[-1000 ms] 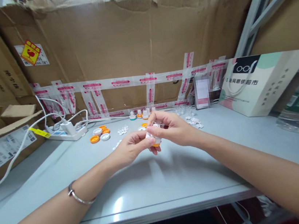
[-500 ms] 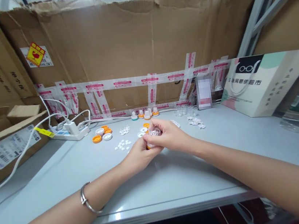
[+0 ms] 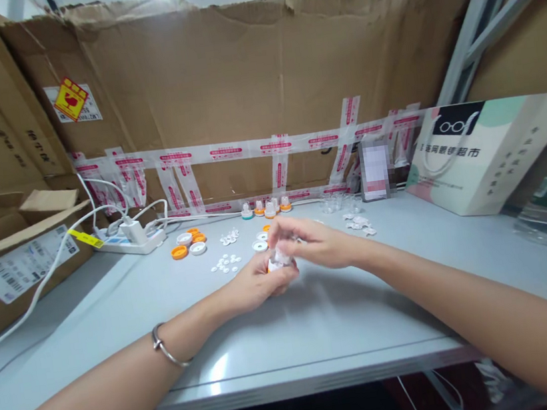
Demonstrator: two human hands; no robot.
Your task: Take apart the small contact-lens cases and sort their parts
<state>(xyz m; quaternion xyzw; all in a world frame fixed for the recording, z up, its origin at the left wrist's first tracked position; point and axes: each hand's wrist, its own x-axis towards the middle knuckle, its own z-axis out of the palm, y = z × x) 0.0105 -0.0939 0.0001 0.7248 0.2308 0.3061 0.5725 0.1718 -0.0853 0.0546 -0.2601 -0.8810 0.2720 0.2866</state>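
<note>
Both of my hands meet over the middle of the grey table (image 3: 320,333). My left hand (image 3: 256,283) is closed around a small clear vial with an orange base (image 3: 276,264), which shows only partly between the fingers. My right hand (image 3: 308,241) hovers over the vial's top with its fingers pinched together on it. Just beyond the hands lie several small white discs (image 3: 225,263), orange and white caps (image 3: 186,243) and a white ring-shaped cap (image 3: 259,246).
A row of small capped vials (image 3: 266,207) stands at the taped cardboard wall (image 3: 238,88). A white power strip (image 3: 130,241) with cables lies at back left beside a cardboard box (image 3: 13,259). Clear vials (image 3: 336,203) and a paper bag (image 3: 488,150) sit at right.
My hands have sunk a little toward the table. The right hand's fingers have shifted from wrapping the vial to pinching at its top, and the left hand now cups it from below.
</note>
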